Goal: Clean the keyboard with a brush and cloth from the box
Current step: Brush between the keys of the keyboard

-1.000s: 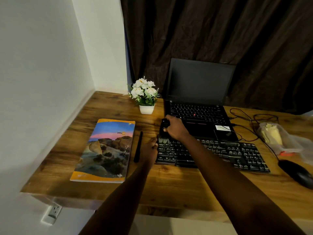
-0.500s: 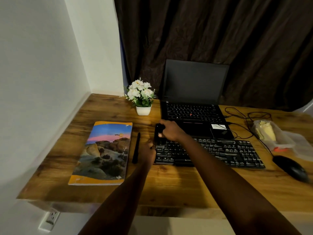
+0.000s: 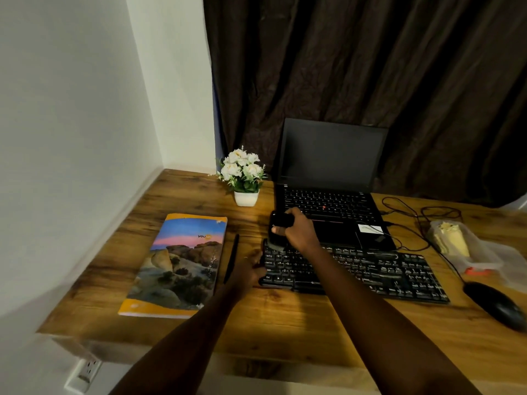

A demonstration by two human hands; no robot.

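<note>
A black keyboard (image 3: 370,273) lies on the wooden desk (image 3: 285,323) in front of an open laptop (image 3: 330,178). My right hand (image 3: 299,230) grips a black brush (image 3: 278,226) with its bristles down on the keyboard's far left corner. My left hand (image 3: 249,270) rests against the keyboard's left end, fingers on the edge keys. A clear plastic box (image 3: 467,246) with a yellow cloth inside sits at the right.
A colourful book (image 3: 182,263) and a black pen (image 3: 231,258) lie left of the keyboard. A small white flower pot (image 3: 245,178) stands behind them. A black mouse (image 3: 496,305) and cables (image 3: 413,212) lie at the right. Dark curtain behind.
The brush and my right hand have moved slightly back, from over the left keys to the keyboard's far left corner. My left hand stays at the keyboard's left end.
</note>
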